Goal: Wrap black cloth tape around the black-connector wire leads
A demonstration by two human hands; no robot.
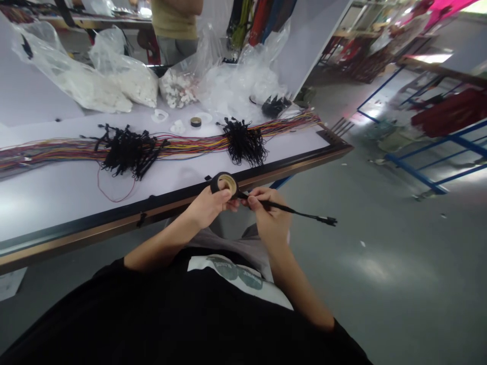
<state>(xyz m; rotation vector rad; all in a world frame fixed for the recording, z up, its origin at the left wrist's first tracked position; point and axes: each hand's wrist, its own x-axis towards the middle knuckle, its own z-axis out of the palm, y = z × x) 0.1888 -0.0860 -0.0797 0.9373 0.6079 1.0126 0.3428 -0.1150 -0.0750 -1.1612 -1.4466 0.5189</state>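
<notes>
Just off the table's front edge, my left hand (211, 205) grips a roll of black tape (219, 181), its thumb on the pale core. Beside it, my right hand (271, 210) pinches a black-wrapped cable (287, 208), which sticks out to the right and ends in a small black connector (327, 221). The roll and the cable nearly meet between the fingers; whether a strip of tape joins them I cannot make out. On the table behind lie long bundles of coloured wires (190, 144) with two dark clusters of black connector ends, one at left (127, 149), one at right (246, 142).
Clear plastic bags (129, 83) of white parts line the back of the table (171, 185). Another tape roll (195, 121) lies behind the wires. A person (177, 25) stands beyond the opening. Blue-framed carts (426, 177) stand on the floor to the right.
</notes>
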